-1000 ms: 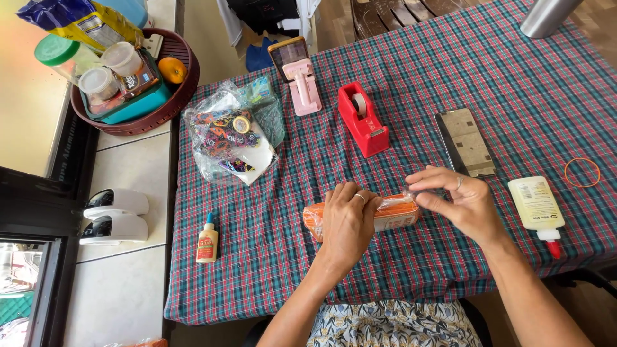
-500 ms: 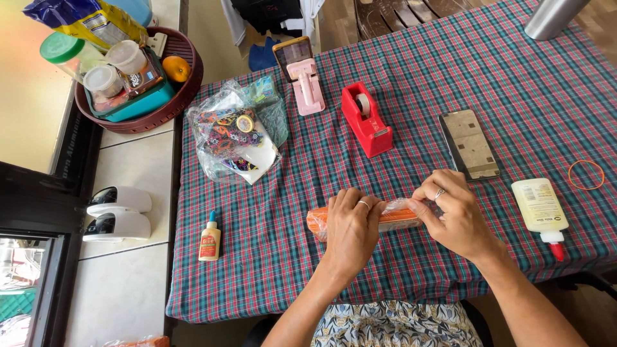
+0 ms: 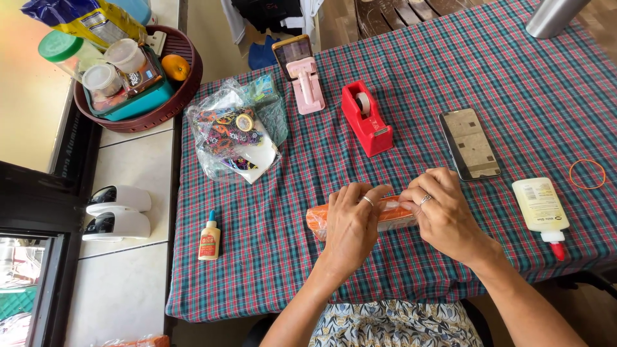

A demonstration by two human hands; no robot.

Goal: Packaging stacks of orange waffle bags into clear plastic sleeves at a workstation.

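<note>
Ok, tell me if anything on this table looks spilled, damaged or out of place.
Nothing looks spilled or broken. The large glue bottle lies on its side near the table's right edge, red cap on. The small glue bottle also lies flat. A loose rubber band sits alone. Both hands, left hand and right hand, grip the orange packet.

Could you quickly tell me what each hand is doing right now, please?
Left hand: closed on the orange packet, near its middle.
Right hand: grip closed on the packet's right end.

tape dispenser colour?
Red, with a roll of tape mounted in it. The tape dispenser shows clearly in the head view.
</note>
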